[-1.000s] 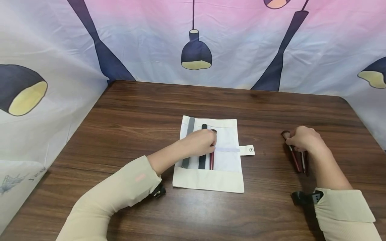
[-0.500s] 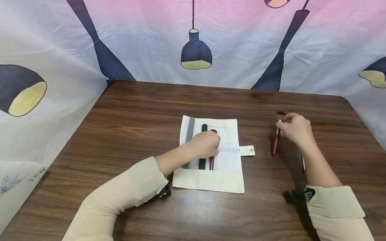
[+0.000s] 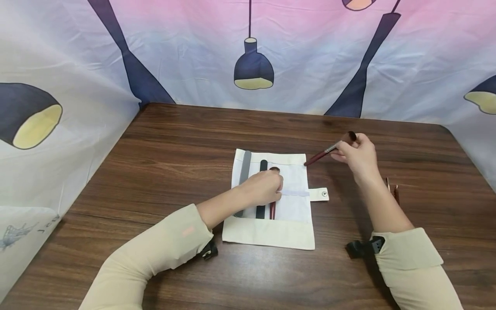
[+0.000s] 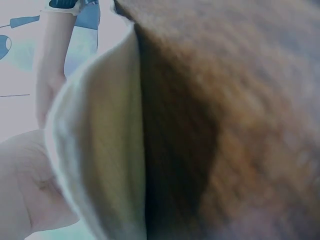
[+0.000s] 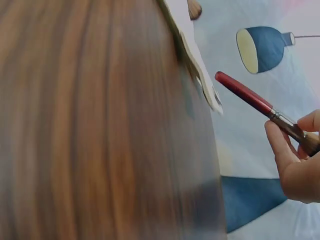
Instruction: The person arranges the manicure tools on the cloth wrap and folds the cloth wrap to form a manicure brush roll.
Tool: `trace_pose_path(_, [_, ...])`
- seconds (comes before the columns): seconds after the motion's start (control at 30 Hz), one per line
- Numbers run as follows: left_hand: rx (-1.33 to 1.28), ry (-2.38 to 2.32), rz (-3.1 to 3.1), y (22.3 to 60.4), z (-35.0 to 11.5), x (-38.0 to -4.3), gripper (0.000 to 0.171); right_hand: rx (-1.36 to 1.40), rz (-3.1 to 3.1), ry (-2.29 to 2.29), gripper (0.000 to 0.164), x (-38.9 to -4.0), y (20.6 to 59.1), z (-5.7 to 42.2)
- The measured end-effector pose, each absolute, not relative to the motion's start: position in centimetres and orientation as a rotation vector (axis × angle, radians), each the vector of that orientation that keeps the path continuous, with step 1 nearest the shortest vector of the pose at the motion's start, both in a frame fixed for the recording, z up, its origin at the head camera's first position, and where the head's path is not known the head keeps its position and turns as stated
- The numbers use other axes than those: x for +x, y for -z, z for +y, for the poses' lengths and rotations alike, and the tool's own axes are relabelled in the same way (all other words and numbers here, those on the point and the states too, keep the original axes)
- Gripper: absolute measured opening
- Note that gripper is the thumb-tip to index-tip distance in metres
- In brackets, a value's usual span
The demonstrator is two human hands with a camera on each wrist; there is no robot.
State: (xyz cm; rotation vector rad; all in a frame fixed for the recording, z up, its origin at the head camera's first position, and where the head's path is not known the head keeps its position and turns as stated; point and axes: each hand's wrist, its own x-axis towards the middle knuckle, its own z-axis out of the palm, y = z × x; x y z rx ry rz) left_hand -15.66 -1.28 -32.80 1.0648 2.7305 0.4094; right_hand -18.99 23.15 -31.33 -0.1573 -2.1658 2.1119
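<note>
My right hand (image 3: 360, 159) pinches a makeup brush (image 3: 320, 156) near its bristles, above the table at the pouch's right. The brush is tilted, its red handle pointing left toward the pouch's upper right corner; the right wrist view shows this red handle (image 5: 245, 94) too. My left hand (image 3: 263, 188) lies over the open cream fabric pouch (image 3: 267, 232), fingers curled about a second makeup brush (image 3: 273, 211) standing in the pocket. Those fingertips are mostly hidden. A grey nail file (image 3: 245, 165) and a black nail file (image 3: 261, 211) are tucked in the pocket left of that brush.
Behind my right forearm, a thin tool (image 3: 388, 184) and a reddish one (image 3: 396, 193) lie partly hidden on the wooden table (image 3: 193, 142). The pouch's snap strap (image 3: 319, 194) sticks out to the right. A printed cloth (image 3: 201, 56) hangs behind the table.
My right hand has lifted a brush off the table from beside the thin tools and carried it left toward the pouch, swinging its handle leftward. My left hand has stayed nearly in place.
</note>
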Motion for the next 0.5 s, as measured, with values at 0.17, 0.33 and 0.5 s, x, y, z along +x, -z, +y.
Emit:
trace_pose_path(0.17, [1.084,-0.427,2.735,32.9,-1.3,-15.7,0.012,-0.058,-2.125,-2.236,0.014,-19.4,31.8,21.7])
trace_pose_path(0.33, [1.107,-0.445,2.744,33.1,-1.4,-15.7,0.009,0.006,-2.24,-2.261,0.014,-20.0,32.3,20.4])
trace_pose_path(0.5, [1.112,-0.468,2.743,33.2,-1.4,-15.8,0.009,0.079,-2.453,-2.18,0.016,-20.4,32.8,19.4])
